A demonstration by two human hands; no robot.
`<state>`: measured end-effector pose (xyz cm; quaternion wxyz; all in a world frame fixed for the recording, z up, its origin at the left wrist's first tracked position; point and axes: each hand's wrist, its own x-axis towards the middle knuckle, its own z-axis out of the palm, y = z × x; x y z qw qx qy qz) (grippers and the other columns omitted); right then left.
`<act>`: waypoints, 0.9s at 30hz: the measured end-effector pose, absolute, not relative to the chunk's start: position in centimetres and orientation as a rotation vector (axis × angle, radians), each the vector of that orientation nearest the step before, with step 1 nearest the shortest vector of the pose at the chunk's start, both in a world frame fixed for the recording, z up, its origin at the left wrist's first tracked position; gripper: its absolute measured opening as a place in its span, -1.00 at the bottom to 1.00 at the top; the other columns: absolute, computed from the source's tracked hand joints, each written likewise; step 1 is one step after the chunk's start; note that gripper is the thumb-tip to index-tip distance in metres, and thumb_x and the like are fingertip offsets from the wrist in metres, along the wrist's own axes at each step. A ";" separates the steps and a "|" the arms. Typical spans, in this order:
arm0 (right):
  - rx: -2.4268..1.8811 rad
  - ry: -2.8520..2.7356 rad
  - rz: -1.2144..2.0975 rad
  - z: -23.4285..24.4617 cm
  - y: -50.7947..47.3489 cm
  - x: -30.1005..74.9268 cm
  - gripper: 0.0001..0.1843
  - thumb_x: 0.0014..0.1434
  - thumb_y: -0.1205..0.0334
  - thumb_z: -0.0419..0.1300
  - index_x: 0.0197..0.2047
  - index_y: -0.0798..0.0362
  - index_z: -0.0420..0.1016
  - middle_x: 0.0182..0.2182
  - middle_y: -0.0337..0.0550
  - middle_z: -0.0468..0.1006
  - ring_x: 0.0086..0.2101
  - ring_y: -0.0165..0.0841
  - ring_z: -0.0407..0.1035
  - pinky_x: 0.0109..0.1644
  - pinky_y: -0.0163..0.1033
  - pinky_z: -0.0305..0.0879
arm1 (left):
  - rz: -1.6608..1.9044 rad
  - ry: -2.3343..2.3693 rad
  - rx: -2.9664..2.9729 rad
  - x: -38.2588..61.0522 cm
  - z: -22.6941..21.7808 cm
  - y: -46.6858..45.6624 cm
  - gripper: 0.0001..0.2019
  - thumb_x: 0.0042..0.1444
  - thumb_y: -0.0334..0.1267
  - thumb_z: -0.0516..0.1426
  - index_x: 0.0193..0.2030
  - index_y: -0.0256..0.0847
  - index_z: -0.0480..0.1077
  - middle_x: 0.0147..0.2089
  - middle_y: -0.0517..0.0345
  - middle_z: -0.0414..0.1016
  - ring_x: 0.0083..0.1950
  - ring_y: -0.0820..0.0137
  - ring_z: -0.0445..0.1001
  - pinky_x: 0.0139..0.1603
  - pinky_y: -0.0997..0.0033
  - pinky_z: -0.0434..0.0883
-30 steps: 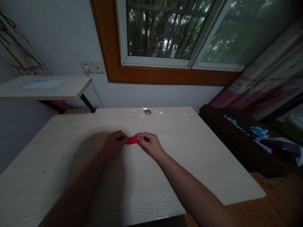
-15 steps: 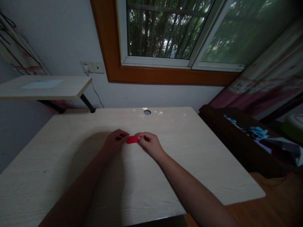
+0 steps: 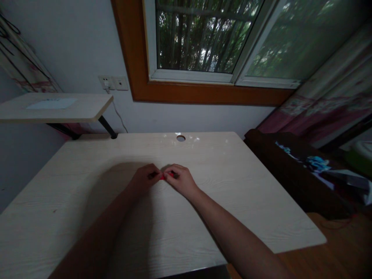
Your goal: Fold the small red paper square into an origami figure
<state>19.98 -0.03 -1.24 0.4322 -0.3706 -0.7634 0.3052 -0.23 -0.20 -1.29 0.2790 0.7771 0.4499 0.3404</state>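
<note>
A small red piece of paper point(image 3: 162, 177) sits between my two hands, low over the pale wood-grain desk point(image 3: 203, 162). My left hand point(image 3: 144, 178) pinches it from the left with thumb and fingertips. From the right, my right hand point(image 3: 182, 180) is closed on it too, thumb and fingertips pressed together. The fingertips of both hands nearly meet, so most of the paper is covered and only slivers of red show. I cannot tell how it is folded under the fingers.
A raised shelf point(image 3: 58, 110) on black legs stands at the desk's back left, with a white sheet point(image 3: 51, 103) on it. Near the back edge is a round cable hole point(image 3: 180, 138). A dark brown piece of furniture point(image 3: 293, 174) with bags on it stands beyond the right edge.
My hands have drawn together over the red paper, the right one shifting left and the left one slightly right. Much less red shows now. Both have come slightly nearer to me.
</note>
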 end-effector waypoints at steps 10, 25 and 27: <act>-1.055 -1.798 0.728 -1.4 0.2 20.4 -0.89 0.08 0.38 0.23 -0.34 0.04 0.60 -0.42 -0.19 0.57 -0.39 -0.36 0.42 -0.28 -0.31 0.30 | 0.959 1.239 2.064 -0.7 -0.5 -0.3 -0.83 0.19 -0.22 0.16 -0.37 -0.24 0.49 -0.36 0.13 0.50 -0.33 0.43 0.45 -0.26 0.48 0.34; -1.043 -1.728 0.948 -1.9 0.3 20.4 -0.83 0.21 0.17 0.21 -0.22 0.04 0.60 -0.36 -0.17 0.59 -0.36 -0.36 0.43 -0.26 -0.30 0.32 | 0.963 1.264 1.958 -0.8 -1.1 0.0 -0.84 0.16 -0.19 0.16 -0.35 -0.23 0.48 -0.37 0.15 0.51 -0.32 0.40 0.46 -0.26 0.45 0.36; -1.039 -1.802 0.905 -2.0 0.2 20.3 -0.85 0.21 0.21 0.20 -0.25 0.03 0.60 -0.39 -0.18 0.58 -0.37 -0.37 0.41 -0.27 -0.31 0.30 | 0.947 1.239 1.958 -0.8 -1.1 0.0 -0.83 0.17 -0.18 0.16 -0.31 -0.22 0.49 -0.34 0.14 0.53 -0.30 0.39 0.47 -0.25 0.45 0.37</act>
